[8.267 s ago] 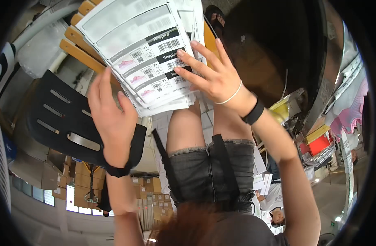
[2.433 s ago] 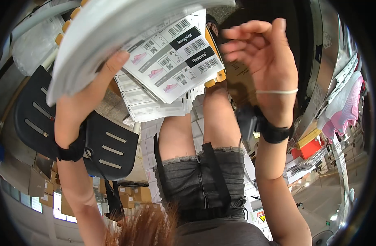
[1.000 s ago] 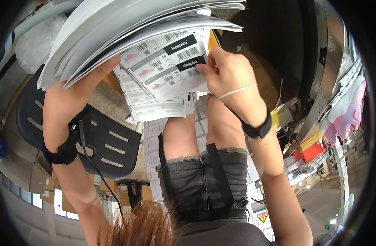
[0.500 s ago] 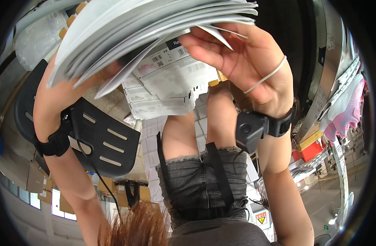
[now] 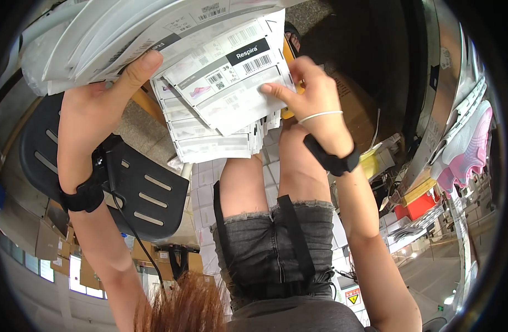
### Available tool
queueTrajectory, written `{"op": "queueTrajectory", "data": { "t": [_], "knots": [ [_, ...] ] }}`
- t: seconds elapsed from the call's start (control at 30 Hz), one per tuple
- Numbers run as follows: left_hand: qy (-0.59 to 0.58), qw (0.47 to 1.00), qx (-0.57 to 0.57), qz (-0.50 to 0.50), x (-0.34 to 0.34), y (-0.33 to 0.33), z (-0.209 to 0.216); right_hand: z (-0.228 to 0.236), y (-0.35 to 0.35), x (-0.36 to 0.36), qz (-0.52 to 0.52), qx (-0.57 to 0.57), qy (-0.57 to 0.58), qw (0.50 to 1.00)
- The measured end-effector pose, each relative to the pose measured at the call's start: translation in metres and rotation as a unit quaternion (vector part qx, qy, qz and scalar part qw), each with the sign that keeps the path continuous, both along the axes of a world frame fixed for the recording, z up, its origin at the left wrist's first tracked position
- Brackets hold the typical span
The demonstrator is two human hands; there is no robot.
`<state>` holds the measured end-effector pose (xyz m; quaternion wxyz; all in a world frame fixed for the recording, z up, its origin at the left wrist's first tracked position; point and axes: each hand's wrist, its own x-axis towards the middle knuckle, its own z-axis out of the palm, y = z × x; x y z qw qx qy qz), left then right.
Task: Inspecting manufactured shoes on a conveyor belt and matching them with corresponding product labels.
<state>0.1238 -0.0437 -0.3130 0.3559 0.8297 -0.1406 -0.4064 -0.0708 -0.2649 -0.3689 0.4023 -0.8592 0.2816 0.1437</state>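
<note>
My left hand [image 5: 113, 91] is closed round the lower edge of a thick stack of white printed sheets [image 5: 88, 41], its thumb on top. The stack bends up and away toward the upper left. My right hand [image 5: 317, 94] pinches the right edge of a printed white sheet [image 5: 237, 83], thumb on its face; its other fingers curl at the edge, partly hidden. That sheet bears a black label bar, barcodes and a small pink shoe picture. Beneath it lies a pile of similar sheets [image 5: 210, 145] just beyond my knees.
A black slotted chair part [image 5: 154, 196] stands at the left, beside my left forearm, with a dark cable. Pink-and-grey shoe pieces [image 5: 470, 144] and a red box [image 5: 417, 206] are at the right. Cardboard boxes [image 5: 149, 252] sit at the lower left.
My right hand has gone from open beneath the lifted stack to pinching the sheet's edge on the pile. The stack has shifted left with my left hand, uncovering the pile's top sheet.
</note>
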Motion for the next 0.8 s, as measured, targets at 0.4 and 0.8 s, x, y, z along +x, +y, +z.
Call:
{"op": "queueTrajectory", "data": {
  "t": [0.4,0.8],
  "knots": [
    [-0.016,1.000,0.015,0.013,0.001,0.002,0.005,0.067,0.009,0.039,0.043,-0.063,-0.021,0.997],
    [0.073,0.997,-0.002,0.021,0.026,0.010,-0.008,0.028,-0.019,0.070,-0.401,0.862,0.037,0.309]
  ]
}}
